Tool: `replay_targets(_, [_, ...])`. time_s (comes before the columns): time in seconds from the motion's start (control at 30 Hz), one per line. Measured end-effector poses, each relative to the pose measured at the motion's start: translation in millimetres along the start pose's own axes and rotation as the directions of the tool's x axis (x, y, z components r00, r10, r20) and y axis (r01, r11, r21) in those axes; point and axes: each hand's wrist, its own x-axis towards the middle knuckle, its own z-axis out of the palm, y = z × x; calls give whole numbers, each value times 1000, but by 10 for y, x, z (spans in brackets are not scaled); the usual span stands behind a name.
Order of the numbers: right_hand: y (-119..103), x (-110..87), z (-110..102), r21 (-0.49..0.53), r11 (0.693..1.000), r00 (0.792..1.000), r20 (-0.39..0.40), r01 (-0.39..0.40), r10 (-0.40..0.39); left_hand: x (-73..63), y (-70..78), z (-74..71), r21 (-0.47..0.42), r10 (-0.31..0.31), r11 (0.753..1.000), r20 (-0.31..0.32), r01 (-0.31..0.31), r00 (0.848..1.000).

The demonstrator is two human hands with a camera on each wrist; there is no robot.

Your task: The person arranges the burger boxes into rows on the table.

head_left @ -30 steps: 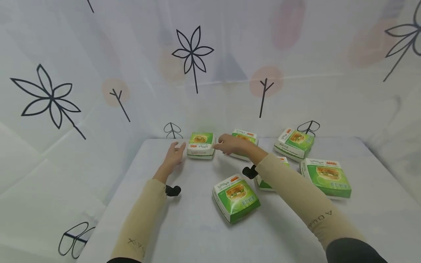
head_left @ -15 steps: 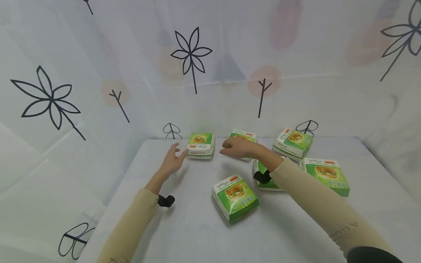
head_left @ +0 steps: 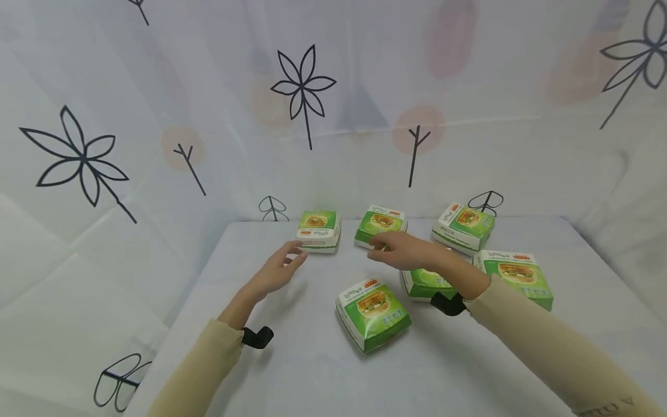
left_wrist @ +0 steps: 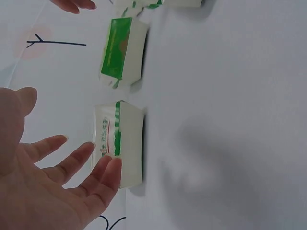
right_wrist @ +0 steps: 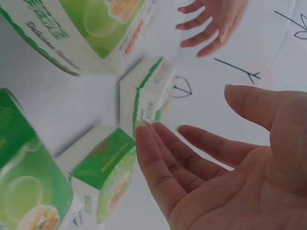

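Several green-and-white burger boxes lie on the white table. My left hand (head_left: pixel 276 269), fingers loosely bent and holding nothing, is just in front of the far left box (head_left: pixel 319 238); its fingers overlap that box (left_wrist: pixel 132 148) in the left wrist view. My right hand (head_left: pixel 406 252) hovers at the near side of the far middle box (head_left: pixel 377 219), also holding nothing. In the right wrist view the palm (right_wrist: pixel 230 191) shows bare, fingers relaxed. Another box (head_left: pixel 424 284), partly hidden by the right wrist, sits under that forearm. Nearest the person lies a turned box (head_left: pixel 373 315).
Toward the right are a larger-looking box (head_left: pixel 518 278) and, behind it, a tilted box (head_left: pixel 464 227). A white patterned cloth (head_left: pixel 344 168) hangs along the table's back edge. The table (head_left: pixel 292 370) carries soft shadows from both arms.
Both hands have drawn back toward the person from the far left box. My right hand has also shifted right, uncovering more of the far middle box. The boxes stay where they were.
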Motion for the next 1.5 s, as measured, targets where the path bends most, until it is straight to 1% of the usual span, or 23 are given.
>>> replay_targets(0.1, [58,-106,58,-11,1000,1000,-7,20,-20,-70,30,65,-49,10,999,49,-7,999])
replay_targets(0.2, [120,-203,139,-25,1000,1000,-17,19,-20,-112,33,137,-90,29,996,100,-20,995])
replay_targets(0.27, [152,-266,192,-26,1000,1000,-23,4,-5,-131,27,182,-111,39,994,132,-24,990])
replay_targets(0.3, [166,-295,218,-26,1000,1000,-25,-7,6,-138,24,205,-116,39,993,149,-22,988])
replay_targets(0.4, [199,-380,282,-26,1000,999,-36,-2,1,-150,2,270,-134,38,991,196,-12,980])
replay_targets(0.57, [237,-495,381,9,1000,999,-31,24,-24,-156,-23,387,-170,46,986,246,-4,968])
replay_targets(0.77, [301,-592,503,59,998,999,2,32,-32,-196,25,519,-201,69,980,310,-5,948])
replay_targets(0.93, [346,-637,564,94,995,999,12,40,-41,-246,70,605,-226,96,974,345,-16,934])
replay_targets(1.07, [365,-666,585,113,993,999,20,37,-39,-264,82,663,-226,104,974,369,-20,924])
replay_targets(1.17, [391,-684,595,132,991,999,31,32,-36,-264,85,694,-219,107,975,374,-24,921])
replay_targets(1.3, [433,-696,614,141,990,999,41,27,-33,-271,99,715,-186,112,982,382,-42,917])
replay_targets(1.4, [451,-694,629,122,992,998,49,29,-36,-274,104,726,-152,106,987,395,-49,913])
replay_targets(1.5, [454,-685,643,97,995,998,58,23,-29,-268,97,740,-136,104,989,397,-54,912])
